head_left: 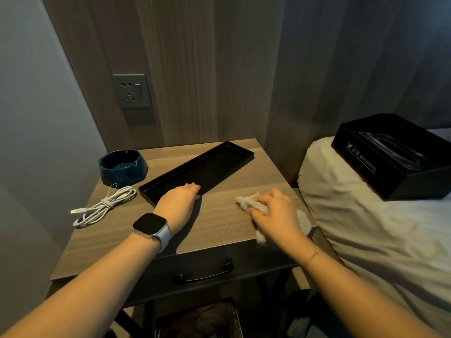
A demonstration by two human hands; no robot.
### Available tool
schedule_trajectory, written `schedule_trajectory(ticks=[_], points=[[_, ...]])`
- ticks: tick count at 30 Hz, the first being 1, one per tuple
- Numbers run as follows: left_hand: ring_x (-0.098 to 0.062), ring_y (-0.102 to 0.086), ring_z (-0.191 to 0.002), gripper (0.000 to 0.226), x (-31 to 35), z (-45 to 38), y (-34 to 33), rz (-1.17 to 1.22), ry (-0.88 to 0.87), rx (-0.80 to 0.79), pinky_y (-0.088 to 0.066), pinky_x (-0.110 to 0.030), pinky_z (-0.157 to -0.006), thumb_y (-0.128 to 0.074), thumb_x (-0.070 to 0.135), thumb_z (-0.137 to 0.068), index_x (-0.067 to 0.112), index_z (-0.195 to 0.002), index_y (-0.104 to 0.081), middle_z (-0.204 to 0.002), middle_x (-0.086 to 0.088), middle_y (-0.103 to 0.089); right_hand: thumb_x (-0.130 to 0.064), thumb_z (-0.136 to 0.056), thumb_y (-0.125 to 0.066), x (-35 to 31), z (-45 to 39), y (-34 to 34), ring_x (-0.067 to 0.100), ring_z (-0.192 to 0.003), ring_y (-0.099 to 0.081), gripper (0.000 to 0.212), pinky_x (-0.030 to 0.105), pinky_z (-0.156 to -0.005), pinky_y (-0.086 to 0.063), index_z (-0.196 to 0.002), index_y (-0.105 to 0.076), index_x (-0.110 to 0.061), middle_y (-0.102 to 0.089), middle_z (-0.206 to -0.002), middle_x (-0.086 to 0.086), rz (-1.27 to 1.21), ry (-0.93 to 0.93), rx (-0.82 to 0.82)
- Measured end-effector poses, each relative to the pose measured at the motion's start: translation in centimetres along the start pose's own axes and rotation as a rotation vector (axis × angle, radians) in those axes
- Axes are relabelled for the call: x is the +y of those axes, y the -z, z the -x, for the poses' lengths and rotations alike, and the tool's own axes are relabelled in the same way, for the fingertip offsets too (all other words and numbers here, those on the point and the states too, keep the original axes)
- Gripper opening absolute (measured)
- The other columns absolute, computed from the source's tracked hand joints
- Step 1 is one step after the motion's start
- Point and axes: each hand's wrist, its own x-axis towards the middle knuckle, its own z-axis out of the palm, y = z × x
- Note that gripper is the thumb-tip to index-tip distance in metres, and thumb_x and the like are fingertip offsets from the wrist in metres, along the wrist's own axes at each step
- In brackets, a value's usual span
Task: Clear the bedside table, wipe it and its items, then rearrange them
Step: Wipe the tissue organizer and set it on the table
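Pressing a crumpled white cloth [256,206] onto the wooden table [219,230] near its right front edge, the right hand [275,213] has fingers curled over the cloth, gripping it. Left hand [179,198] rests flat on the table, fingers straight, tips touching the near rim of the long black tray [200,170], which lies diagonally across the tabletop. Dark teal ashtray [123,167] sits at the back left corner. Coiled white cable [105,206] lies just in front of the ashtray, left of the tray. Smartwatch [151,228] on left wrist. Black tissue box [395,154] lies on the bed [353,228] to the right, apart from the table. Wall socket [131,91] above the ashtray.
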Motion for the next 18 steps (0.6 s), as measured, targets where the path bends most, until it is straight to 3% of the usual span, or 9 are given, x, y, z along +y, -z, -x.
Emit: schedule_trajectory(ticks=[4, 7, 13, 18], points=[[-0.022, -0.049, -0.129, 0.042, 0.2, -0.4, 0.9, 0.017, -0.014, 0.106, -0.042, -0.035, -0.102, -0.043, 0.025, -0.101, 0.019, -0.143, -0.043, -0.143, -0.004, -0.05, -0.034, -0.091, -0.059, -3.6, 2.8, -1.6, 0.004, -0.1, -0.037, 0.032, 0.018, -0.085, -0.033, -0.122, -0.06, -0.031, -0.039, -0.103, -0.016, -0.045, 0.172, -0.094], [-0.021, -0.057, -0.117, 0.038, 1.4, -0.6, 2.5, 0.082, -0.014, 0.189, -0.048, -0.034, -0.092, -0.045, 0.024, -0.1, 0.021, -0.137, -0.049, -0.13, -0.003, -0.059, -0.034, -0.091, -0.059, -4.6, 1.5, -1.7, 0.013, -0.106, -0.043, 0.03, 0.025, -0.088, -0.038, -0.12, -0.062, -0.026, -0.047, -0.107, -0.006, -0.037, 0.246, -0.186], [-0.019, -0.057, -0.115, 0.036, 2.1, -0.7, 4.1, 0.116, 0.016, 0.232, -0.046, -0.031, -0.089, -0.047, 0.022, -0.099, 0.021, -0.134, -0.052, -0.128, -0.001, -0.06, -0.031, -0.09, -0.06, -6.2, -2.8, -2.2, 0.021, -0.105, -0.05, 0.032, 0.036, -0.088, -0.044, -0.118, -0.064, -0.017, -0.053, -0.11, 0.005, -0.007, 0.366, -0.286], [-0.019, -0.056, -0.118, 0.035, 2.2, -0.6, 5.1, 0.136, 0.044, 0.237, -0.044, -0.031, -0.091, -0.047, 0.023, -0.098, 0.022, -0.133, -0.053, -0.128, -0.001, -0.061, -0.047, -0.087, -0.061, -6.5, -3.2, -0.9, 0.016, -0.107, -0.054, 0.044, 0.04, -0.093, -0.048, -0.124, -0.06, -0.022, -0.056, -0.117, 0.001, -0.151, 0.363, -0.397]])
